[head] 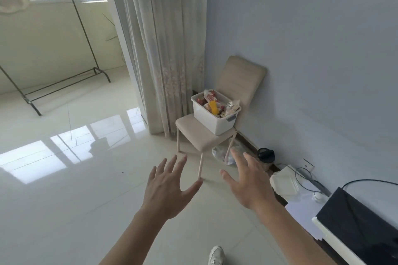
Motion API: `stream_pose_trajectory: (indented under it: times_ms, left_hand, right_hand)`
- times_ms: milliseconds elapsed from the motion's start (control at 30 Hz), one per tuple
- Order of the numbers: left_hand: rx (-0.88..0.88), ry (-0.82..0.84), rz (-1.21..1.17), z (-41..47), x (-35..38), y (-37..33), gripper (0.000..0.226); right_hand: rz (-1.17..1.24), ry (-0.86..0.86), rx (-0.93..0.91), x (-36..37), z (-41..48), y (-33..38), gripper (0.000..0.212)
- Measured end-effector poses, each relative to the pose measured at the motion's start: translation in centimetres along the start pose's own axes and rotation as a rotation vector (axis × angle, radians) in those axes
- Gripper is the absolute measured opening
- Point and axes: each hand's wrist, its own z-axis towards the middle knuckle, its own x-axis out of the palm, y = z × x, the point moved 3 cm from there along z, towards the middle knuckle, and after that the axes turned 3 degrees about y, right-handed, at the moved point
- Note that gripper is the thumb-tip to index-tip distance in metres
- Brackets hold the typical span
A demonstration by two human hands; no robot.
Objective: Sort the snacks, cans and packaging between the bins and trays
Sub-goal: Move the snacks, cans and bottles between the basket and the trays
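Both empty hands, left hand [170, 187] and right hand [247, 180], are reaching with fingers spread toward a rigid white bin [214, 117] of light snack packets [213, 101] sitting on a chair [202, 135], probably best gripped by its side handles.

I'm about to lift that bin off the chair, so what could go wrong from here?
The bin is heaped past its rim, so snacks could spill if it tips. It sits near the seat edge of a thin-legged chair; a nudge might slide it off. The cup by the wall could get knocked over.
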Motion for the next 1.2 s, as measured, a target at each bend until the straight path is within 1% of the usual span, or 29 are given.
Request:
stream_pose_trajectory:
  times_ms: [167,367,600,733,833,967,1133,1200]
  left_hand:
    - [-0.043,0.024,0.027,9.2,-0.7,-0.5,0.089]
    - [-0.036,-0.01,0.068,20.6,-3.2,-2.4,0.092]
    - [-0.015,0.008,0.064,30.1,-3.5,-3.7,0.09]
    - [0.009,0.039,0.06,35.1,-3.2,-3.2,0.089]
    - [0.044,0.041,0.07,39.7,-2.6,-1.8,0.089]
    - [0.091,0.075,0.078,46.4,-1.9,-0.1,0.09]
    - [0.185,0.135,0.059,55.1,-2.3,1.2,0.095]
    - [0.239,0.148,0.073,58.5,-2.8,1.5,0.094]
  right_hand:
    - [0.01,0.011,-0.011,-0.6,9.9,-0.2,0.075]
    - [0.003,0.003,-0.04,-2.8,20.6,-1.6,0.076]
    - [-0.026,0.0,-0.032,-4.1,28.7,-3.4,0.076]
    - [-0.056,0.01,-0.022,-4.0,33.0,-3.8,0.076]
    - [-0.096,-0.001,0.001,-3.8,36.3,-3.7,0.078]
    - [-0.145,-0.007,0.076,-2.8,40.9,-3.9,0.091]
    - [-0.128,0.004,0.221,-2.6,47.1,-3.9,0.079]
    - [-0.112,-0.005,0.277,-2.8,49.2,-3.6,0.077]
